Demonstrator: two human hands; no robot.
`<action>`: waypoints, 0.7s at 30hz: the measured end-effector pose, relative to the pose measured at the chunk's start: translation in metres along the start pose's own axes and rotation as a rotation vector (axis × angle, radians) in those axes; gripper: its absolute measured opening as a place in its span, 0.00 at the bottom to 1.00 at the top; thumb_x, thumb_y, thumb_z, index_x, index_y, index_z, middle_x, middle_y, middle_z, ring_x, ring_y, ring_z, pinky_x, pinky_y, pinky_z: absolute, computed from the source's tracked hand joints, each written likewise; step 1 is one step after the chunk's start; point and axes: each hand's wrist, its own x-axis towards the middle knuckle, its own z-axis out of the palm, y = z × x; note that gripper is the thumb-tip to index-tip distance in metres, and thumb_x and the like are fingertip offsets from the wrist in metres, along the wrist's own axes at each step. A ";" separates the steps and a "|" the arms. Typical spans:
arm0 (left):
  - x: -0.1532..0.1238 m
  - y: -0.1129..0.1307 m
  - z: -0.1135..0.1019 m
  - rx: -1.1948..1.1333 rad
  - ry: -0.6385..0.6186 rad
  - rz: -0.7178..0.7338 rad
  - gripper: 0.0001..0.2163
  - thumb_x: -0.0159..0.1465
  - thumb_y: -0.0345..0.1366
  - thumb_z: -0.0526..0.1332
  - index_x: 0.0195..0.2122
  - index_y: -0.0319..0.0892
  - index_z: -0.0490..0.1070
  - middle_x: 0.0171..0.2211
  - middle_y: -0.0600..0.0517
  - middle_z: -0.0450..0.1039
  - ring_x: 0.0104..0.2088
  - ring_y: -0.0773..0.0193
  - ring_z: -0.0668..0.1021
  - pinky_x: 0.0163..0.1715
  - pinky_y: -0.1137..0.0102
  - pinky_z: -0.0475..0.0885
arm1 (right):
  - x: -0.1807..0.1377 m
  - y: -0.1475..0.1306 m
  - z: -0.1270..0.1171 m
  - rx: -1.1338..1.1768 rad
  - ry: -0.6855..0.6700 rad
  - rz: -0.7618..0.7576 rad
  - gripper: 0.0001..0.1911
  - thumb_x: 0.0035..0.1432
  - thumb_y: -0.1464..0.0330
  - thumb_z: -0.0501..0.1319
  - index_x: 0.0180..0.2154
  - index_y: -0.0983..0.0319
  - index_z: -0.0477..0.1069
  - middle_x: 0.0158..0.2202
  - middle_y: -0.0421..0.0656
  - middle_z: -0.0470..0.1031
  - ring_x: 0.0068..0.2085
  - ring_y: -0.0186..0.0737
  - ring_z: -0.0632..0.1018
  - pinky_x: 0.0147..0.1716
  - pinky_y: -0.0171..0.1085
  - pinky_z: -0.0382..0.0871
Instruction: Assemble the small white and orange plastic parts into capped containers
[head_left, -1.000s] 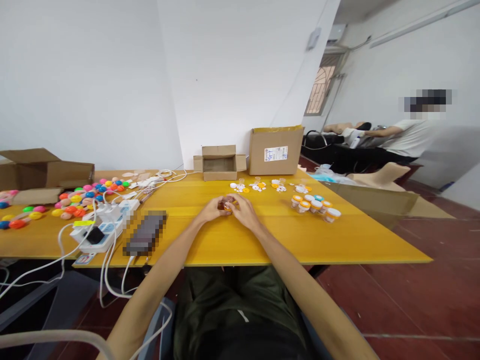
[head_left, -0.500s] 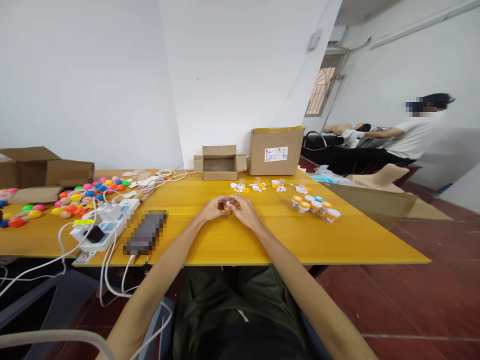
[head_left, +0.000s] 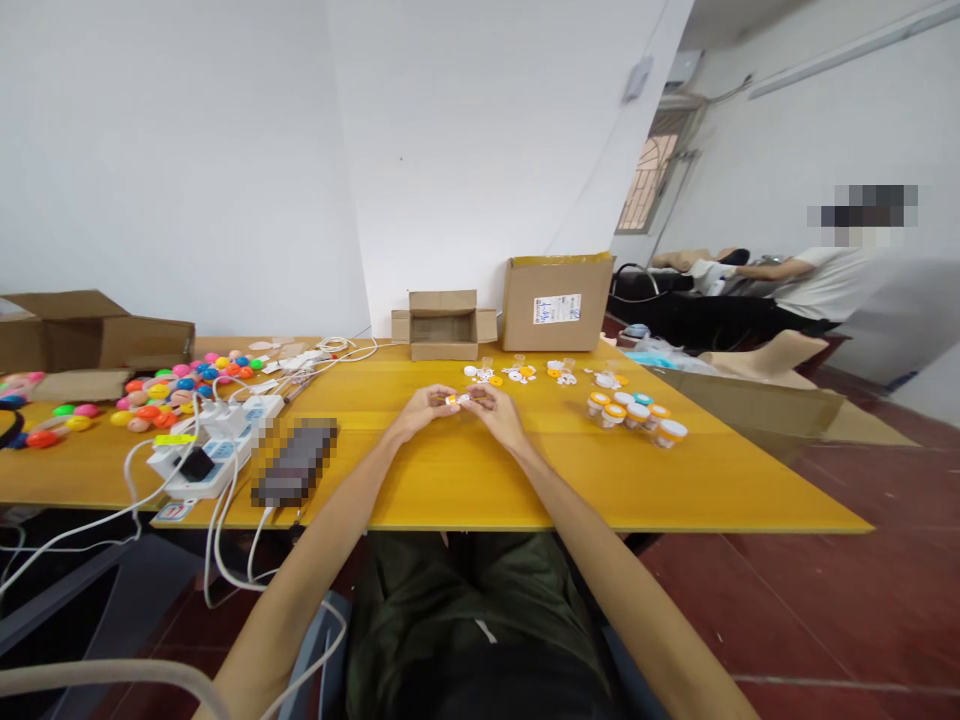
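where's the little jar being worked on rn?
Head view, table centre: the small jar is pinched between the left hand and right hand, just above the yellow table, left of the capped jar cluster.

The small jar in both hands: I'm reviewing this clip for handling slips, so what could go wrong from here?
1. The small jar is pinched only at the fingertips of the left hand and right hand, so it might slip onto the yellow table.
2. Loose lids and parts lie just beyond the hands; a forward movement could scatter them.
3. The group of capped jars stands close to the right forearm and might get knocked over.
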 end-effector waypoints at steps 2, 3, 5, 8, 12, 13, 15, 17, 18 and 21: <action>-0.001 0.002 0.000 -0.003 -0.016 -0.009 0.20 0.46 0.42 0.75 0.39 0.40 0.77 0.39 0.48 0.80 0.39 0.62 0.79 0.46 0.64 0.72 | 0.000 0.000 0.000 0.025 -0.005 0.008 0.14 0.45 0.61 0.69 0.35 0.59 0.74 0.35 0.42 0.79 0.37 0.42 0.80 0.40 0.40 0.76; -0.002 0.003 0.000 -0.002 -0.026 -0.015 0.20 0.47 0.43 0.75 0.39 0.40 0.78 0.38 0.48 0.80 0.38 0.61 0.79 0.46 0.64 0.72 | 0.001 -0.001 0.000 0.035 -0.008 0.014 0.15 0.44 0.61 0.69 0.35 0.59 0.74 0.35 0.42 0.79 0.37 0.42 0.80 0.41 0.41 0.76; -0.003 0.004 0.000 -0.001 -0.038 -0.024 0.20 0.48 0.45 0.74 0.38 0.39 0.79 0.36 0.48 0.80 0.38 0.61 0.79 0.45 0.65 0.72 | 0.000 -0.001 0.000 0.048 -0.013 0.025 0.15 0.43 0.61 0.69 0.34 0.59 0.74 0.34 0.41 0.79 0.37 0.42 0.80 0.41 0.41 0.76; -0.004 0.005 -0.001 -0.008 -0.046 -0.023 0.20 0.50 0.48 0.72 0.38 0.39 0.79 0.36 0.47 0.80 0.38 0.61 0.80 0.45 0.65 0.71 | 0.000 -0.002 0.000 0.055 -0.021 0.028 0.15 0.43 0.62 0.70 0.34 0.59 0.73 0.35 0.41 0.78 0.38 0.42 0.80 0.41 0.41 0.76; -0.004 0.005 -0.001 -0.021 -0.062 -0.026 0.21 0.51 0.51 0.72 0.39 0.40 0.80 0.36 0.47 0.80 0.37 0.61 0.80 0.45 0.66 0.72 | 0.000 -0.002 0.000 0.014 -0.038 0.018 0.14 0.44 0.62 0.69 0.33 0.59 0.72 0.35 0.41 0.79 0.38 0.42 0.80 0.41 0.41 0.75; -0.004 0.005 -0.001 -0.023 -0.066 -0.026 0.22 0.51 0.52 0.71 0.39 0.40 0.80 0.35 0.47 0.80 0.36 0.61 0.80 0.44 0.66 0.72 | 0.000 -0.002 0.000 -0.003 -0.040 0.014 0.14 0.44 0.61 0.69 0.33 0.59 0.72 0.35 0.41 0.79 0.38 0.42 0.80 0.42 0.41 0.75; -0.003 0.004 -0.002 -0.025 -0.070 -0.025 0.22 0.51 0.52 0.71 0.39 0.40 0.80 0.35 0.47 0.80 0.36 0.61 0.80 0.44 0.66 0.72 | 0.000 -0.001 0.000 -0.032 -0.041 0.005 0.13 0.45 0.61 0.69 0.33 0.59 0.72 0.35 0.42 0.79 0.39 0.42 0.80 0.42 0.42 0.75; -0.003 0.002 -0.002 -0.021 -0.071 -0.020 0.23 0.51 0.53 0.71 0.39 0.39 0.80 0.35 0.47 0.80 0.36 0.60 0.80 0.43 0.66 0.73 | 0.000 -0.001 0.000 -0.051 -0.036 -0.002 0.14 0.45 0.60 0.69 0.33 0.59 0.73 0.34 0.42 0.80 0.38 0.42 0.80 0.42 0.42 0.75; -0.002 0.002 -0.002 -0.017 -0.071 -0.018 0.23 0.51 0.53 0.70 0.39 0.39 0.80 0.35 0.47 0.80 0.36 0.60 0.80 0.43 0.66 0.73 | 0.000 -0.001 0.000 -0.057 -0.032 -0.005 0.14 0.45 0.60 0.69 0.33 0.59 0.73 0.34 0.42 0.80 0.38 0.42 0.80 0.42 0.42 0.75; -0.002 0.001 -0.002 -0.011 -0.071 -0.012 0.24 0.51 0.54 0.70 0.40 0.39 0.80 0.36 0.47 0.80 0.36 0.60 0.80 0.43 0.66 0.73 | -0.001 -0.002 0.001 -0.077 -0.024 -0.012 0.14 0.46 0.58 0.69 0.32 0.59 0.73 0.33 0.43 0.80 0.36 0.42 0.80 0.40 0.42 0.75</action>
